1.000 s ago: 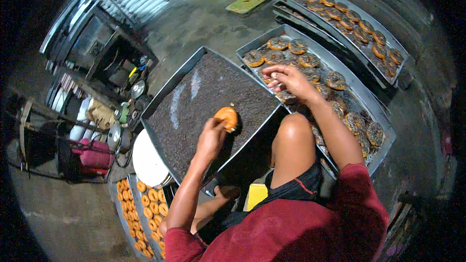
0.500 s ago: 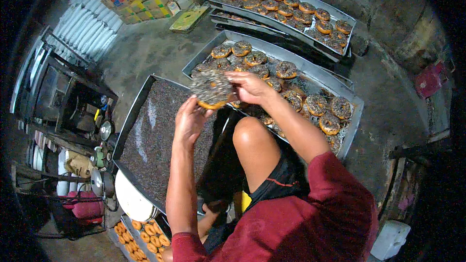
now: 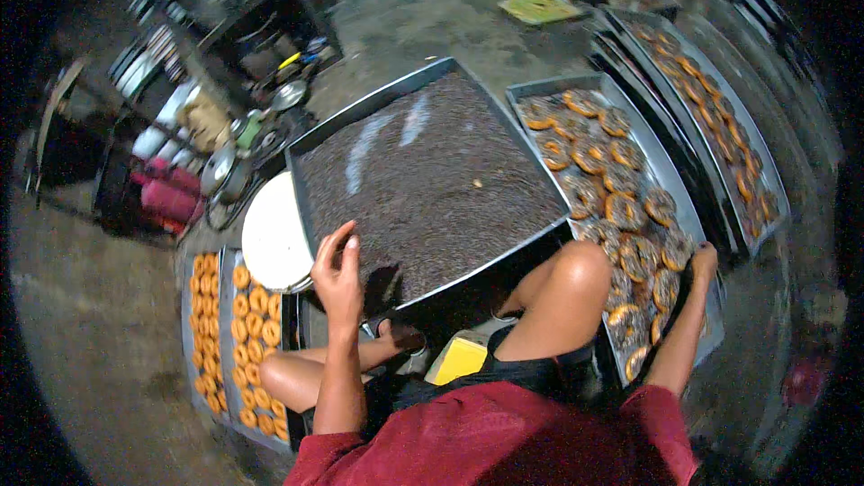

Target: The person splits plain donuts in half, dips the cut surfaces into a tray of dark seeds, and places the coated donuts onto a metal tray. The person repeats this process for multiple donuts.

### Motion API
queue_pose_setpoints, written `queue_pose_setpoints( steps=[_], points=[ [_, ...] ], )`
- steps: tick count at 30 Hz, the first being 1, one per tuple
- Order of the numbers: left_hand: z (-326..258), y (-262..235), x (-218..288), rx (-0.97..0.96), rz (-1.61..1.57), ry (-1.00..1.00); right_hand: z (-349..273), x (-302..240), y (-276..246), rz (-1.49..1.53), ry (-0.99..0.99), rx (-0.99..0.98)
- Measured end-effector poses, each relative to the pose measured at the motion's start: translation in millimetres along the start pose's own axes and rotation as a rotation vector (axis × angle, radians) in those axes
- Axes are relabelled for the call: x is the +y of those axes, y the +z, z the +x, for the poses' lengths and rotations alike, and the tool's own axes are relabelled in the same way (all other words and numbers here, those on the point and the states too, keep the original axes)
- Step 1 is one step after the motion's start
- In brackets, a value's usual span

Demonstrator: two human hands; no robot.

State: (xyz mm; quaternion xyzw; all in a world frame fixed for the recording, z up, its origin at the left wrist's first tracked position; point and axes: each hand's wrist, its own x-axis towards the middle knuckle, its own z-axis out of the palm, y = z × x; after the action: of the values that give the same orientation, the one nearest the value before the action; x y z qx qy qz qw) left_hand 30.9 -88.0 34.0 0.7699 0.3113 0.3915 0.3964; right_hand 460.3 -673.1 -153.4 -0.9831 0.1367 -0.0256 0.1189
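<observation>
While the fingers of my left hand hang loosely parted around nothing, chocolate-brown sprinkles spread just beyond their tips in a square metal tray. Beside my right hand, whose grip I cannot tell, sprinkle-coated ring doughnuts lie crowded on an oblong tray.

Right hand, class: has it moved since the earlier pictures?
Yes: the right hand moved rightward across the coated-doughnut tray, to its near right side.
</observation>
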Motion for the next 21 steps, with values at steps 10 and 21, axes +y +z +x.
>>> queue_pose_setpoints(
  steps=[10,21],
  points=[
    [-34,-41,-91,-0.079,-0.239,-0.679,-153,-354,-59,0.329,-1.048,-0.488],
    [-23,-42,-111,-0.106,-0.184,-0.529,-147,-372,-28,0.302,-1.192,-0.342]
  ],
)
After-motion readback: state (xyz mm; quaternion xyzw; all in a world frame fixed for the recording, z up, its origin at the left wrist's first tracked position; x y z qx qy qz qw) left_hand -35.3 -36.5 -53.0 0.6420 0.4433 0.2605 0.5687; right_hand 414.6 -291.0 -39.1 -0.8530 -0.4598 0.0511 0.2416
